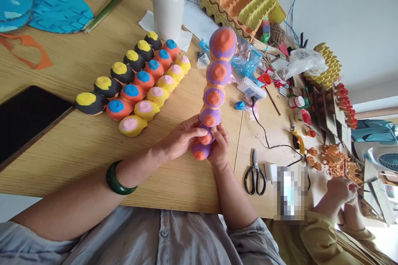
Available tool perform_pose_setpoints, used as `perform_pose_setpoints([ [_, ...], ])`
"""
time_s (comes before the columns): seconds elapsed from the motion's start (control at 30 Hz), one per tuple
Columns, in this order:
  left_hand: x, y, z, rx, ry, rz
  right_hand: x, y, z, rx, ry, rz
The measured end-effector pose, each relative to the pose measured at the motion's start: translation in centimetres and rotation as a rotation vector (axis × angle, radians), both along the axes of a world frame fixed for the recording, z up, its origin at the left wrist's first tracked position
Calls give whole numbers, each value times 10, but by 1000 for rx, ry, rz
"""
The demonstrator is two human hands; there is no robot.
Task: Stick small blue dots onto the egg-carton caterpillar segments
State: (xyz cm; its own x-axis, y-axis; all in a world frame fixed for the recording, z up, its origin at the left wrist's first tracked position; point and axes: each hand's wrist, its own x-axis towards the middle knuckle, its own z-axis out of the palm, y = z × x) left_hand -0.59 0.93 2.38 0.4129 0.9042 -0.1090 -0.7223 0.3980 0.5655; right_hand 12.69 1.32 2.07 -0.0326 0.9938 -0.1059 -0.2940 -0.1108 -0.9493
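Both of my hands hold a strip of egg-carton cups painted purple with orange tops, raised above the table with its far end pointing away from me. My left hand grips the strip's near end from the left, its thumb lying across a cup. On the right side, my right hand pinches the same end with thumb and fingers. Left of the strip, three painted strips lie side by side: a black one with yellow tops, an orange one with blue tops and a yellow one with pink tops.
A black tablet lies at the left, and a white bottle stands behind the strips. Scissors, a power strip and its cable lie to the right. Egg trays are stacked behind. A co-worker's hands are far right.
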Motion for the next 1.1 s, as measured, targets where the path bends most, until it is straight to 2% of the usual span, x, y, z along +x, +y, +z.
perform_pose_setpoints([
  [0.2, -2, 2, -1, -2, 14, -12, -2, 2, 1, -99, 117, -51],
  [0.33, 0, 0, 0, 36, 103, 14, -2, 2, 2, -82, 111, -46],
  [0.57, 0, 0, 1, 14, 46, -16, -3, 2, 1, -92, 210, -45],
  [0.9, -3, 0, -1, 108, 102, -44, -4, 4, 6, -114, 216, -54],
  [1.1, -1, -1, 2, 84, 113, -23, -4, 6, 1, -210, 262, -61],
])
